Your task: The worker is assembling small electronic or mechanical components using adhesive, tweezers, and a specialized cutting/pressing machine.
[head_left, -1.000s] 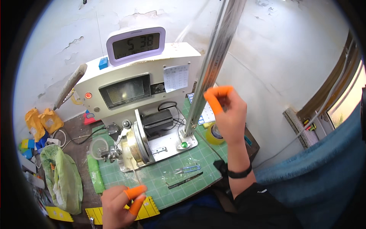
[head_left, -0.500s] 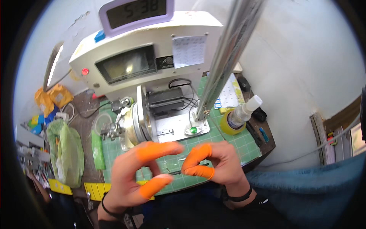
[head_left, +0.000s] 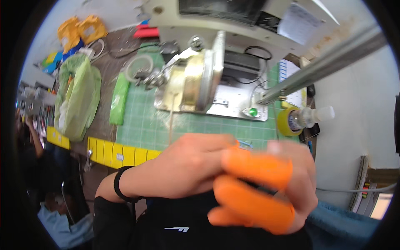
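Note:
In front of my chest, both hands have come together, blurred by motion. My left hand (head_left: pixel 183 166) is turned back-up, with its fingertips hidden behind the other hand's fingers. My right hand (head_left: pixel 302 183) has orange finger covers (head_left: pixel 256 204) on stretched fingers that reach over to the left fingertips. Whether anything is pinched between them is too smeared to tell. Just past the fingertips shows a small bluish clear piece (head_left: pixel 245 145), its kind unclear. Beyond the hands is a winding-like machine with a brass-coloured round drum (head_left: pixel 193 81) and a green button (head_left: pixel 252 112) on its base.
Under the machine lies a green cutting mat (head_left: pixel 141 112), with a yellow strip (head_left: pixel 112 153) along its front edge. To the left are a green packet (head_left: pixel 119 100) and a pale green plastic bag (head_left: pixel 79 96). A slanted metal post (head_left: pixel 325 62) and a bottle (head_left: pixel 310 117) stand right.
My view has tipped downward, so the machine sits higher and the clock is out of frame. The hands, apart before, now meet, the right fingers overlapping the left.

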